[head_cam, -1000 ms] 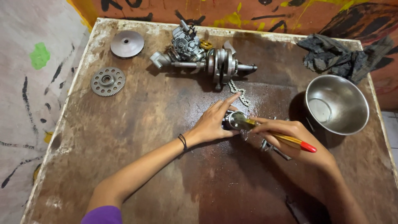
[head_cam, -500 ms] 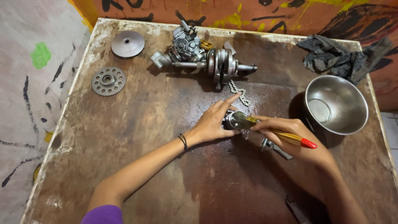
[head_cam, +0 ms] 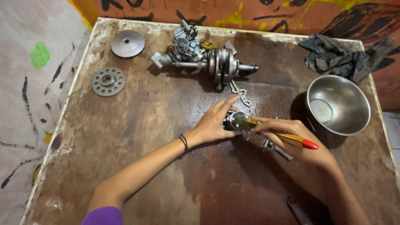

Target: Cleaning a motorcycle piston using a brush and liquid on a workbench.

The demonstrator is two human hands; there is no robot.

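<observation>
— Both hands meet near the middle of the table (head_cam: pixel 125 166). What is each one doing?

— Left hand (head_cam: pixel 216 123) is wrapped around a small round metal part (head_cam: pixel 234 121), forefinger stretched out toward one o'clock. Right hand (head_cam: pixel 291 139) grips a yellow tool with a red end (head_cam: pixel 287 136), its tip laid against that part. Most of the part is hidden under the fingers, so its shape is hard to make out.

— Largest things on the table?

— At twelve o'clock from the hands lies an engine assembly (head_cam: pixel 204 60), a crank with shafts and a cast housing. At three o'clock stands a steel bowl (head_cam: pixel 338 104); whether anything sits in it, I cannot tell. At one o'clock, by the table's far corner, lies a dark rag (head_cam: pixel 337 56), crumpled.

— And the smaller pieces?

— A smooth metal disc (head_cam: pixel 128 43) at eleven o'clock, near the far left corner. A toothed gear (head_cam: pixel 108 81) just nearer than it, at ten o'clock. A short chain (head_cam: pixel 239 92) runs from under the engine assembly toward the left forefinger. Beneath the right hand some grey metal pieces (head_cam: pixel 273 148) poke out, mostly covered. At five o'clock a dark flat object (head_cam: pixel 298 210) is cut off by the frame's lower edge; I cannot say what it is.

— The arms?

— Left wrist wears a dark band (head_cam: pixel 183 142); a purple sleeve (head_cam: pixel 104 216) shows at the lower edge.
</observation>
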